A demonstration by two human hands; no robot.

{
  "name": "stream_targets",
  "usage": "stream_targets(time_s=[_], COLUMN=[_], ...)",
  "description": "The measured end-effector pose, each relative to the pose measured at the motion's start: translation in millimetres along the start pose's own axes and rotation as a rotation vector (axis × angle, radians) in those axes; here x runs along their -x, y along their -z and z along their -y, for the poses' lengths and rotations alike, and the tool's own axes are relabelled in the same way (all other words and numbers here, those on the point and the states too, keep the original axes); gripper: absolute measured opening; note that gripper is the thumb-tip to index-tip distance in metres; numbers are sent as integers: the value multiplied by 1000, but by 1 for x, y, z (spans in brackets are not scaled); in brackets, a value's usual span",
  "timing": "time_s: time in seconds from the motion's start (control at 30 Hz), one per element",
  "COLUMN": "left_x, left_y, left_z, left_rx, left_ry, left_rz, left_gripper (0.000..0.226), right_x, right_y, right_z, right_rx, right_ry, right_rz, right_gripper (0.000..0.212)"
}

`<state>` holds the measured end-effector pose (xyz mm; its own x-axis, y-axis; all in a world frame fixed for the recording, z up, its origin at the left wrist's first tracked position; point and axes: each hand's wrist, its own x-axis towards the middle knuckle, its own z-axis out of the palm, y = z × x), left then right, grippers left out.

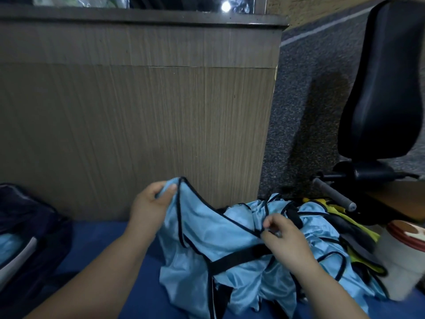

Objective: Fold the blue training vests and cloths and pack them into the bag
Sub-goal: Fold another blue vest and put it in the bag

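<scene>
Blue vest (pixel 207 229), glossy and black-trimmed, is hanging crumpled at 6 o'clock. Left hand (pixel 151 203) is pinching its strap high and right hand (pixel 285 238) is pinching the trim, probably spreading it for a fold. Unfolded pile (pixel 319 212) is lying at 4 o'clock, and dark bag (pixel 30 217) is sitting at 8 o'clock.

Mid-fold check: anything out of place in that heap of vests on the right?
Yes. Yellow fabric lies tangled in the crumpled blue pile on the right, though only blue items are meant for packing. The vest held by the left hand and right hand looks fine.
</scene>
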<state>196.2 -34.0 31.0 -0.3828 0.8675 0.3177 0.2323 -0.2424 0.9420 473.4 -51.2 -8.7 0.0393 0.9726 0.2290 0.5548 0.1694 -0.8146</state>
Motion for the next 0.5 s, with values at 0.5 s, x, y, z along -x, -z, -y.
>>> stream_targets(time_s=[0.5], left_x=[54], left_y=[-55], left_z=[-10], left_rx=[29], left_ry=[64], left_rz=[725], left_gripper=[25], right_x=[13], right_y=[-12], right_z=[32], right_rx=[-466], right_ry=[138], right_rz=[27], right_gripper=[11])
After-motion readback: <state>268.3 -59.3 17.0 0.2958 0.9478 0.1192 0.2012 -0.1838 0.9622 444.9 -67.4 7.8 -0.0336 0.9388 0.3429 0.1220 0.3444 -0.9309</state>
